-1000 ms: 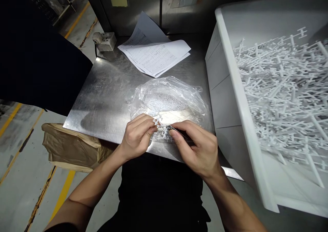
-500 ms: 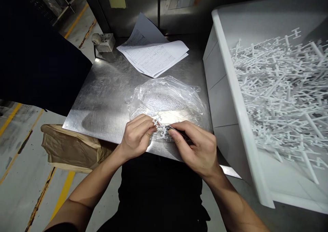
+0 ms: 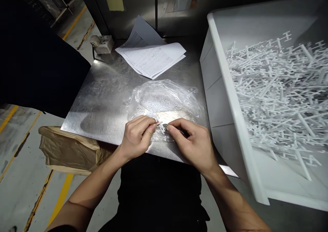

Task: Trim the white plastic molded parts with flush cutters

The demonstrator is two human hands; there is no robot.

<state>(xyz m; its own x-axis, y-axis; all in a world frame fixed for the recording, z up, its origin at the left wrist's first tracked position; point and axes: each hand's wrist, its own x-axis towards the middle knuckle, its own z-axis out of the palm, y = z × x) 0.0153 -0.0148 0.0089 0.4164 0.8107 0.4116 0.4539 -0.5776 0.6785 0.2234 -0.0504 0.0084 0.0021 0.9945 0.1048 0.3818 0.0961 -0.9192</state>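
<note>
A small white branched plastic piece (image 3: 160, 124) is pinched between the thumb and fingers of my left hand (image 3: 136, 135). My right hand (image 3: 193, 141) is closed on a small dark tool (image 3: 165, 126), whose tip is close to the white piece; most of the tool is hidden in the palm. Both hands are over the near edge of the metal table (image 3: 99, 105). Just beyond them lies a clear plastic bag (image 3: 164, 95) with many tiny dark specks showing in it.
A large white bin (image 3: 230, 105) of white branched pieces (image 3: 276, 88) stands at the right. Printed papers (image 3: 153, 56) and a socket box (image 3: 104, 44) are at the back. A brown bag (image 3: 69, 151) sits lower left. Dark clothing of a person fills the upper left.
The white piece has turned in my left hand and now shows less of its branches. My right hand has shifted slightly left. The whole view has moved a little.
</note>
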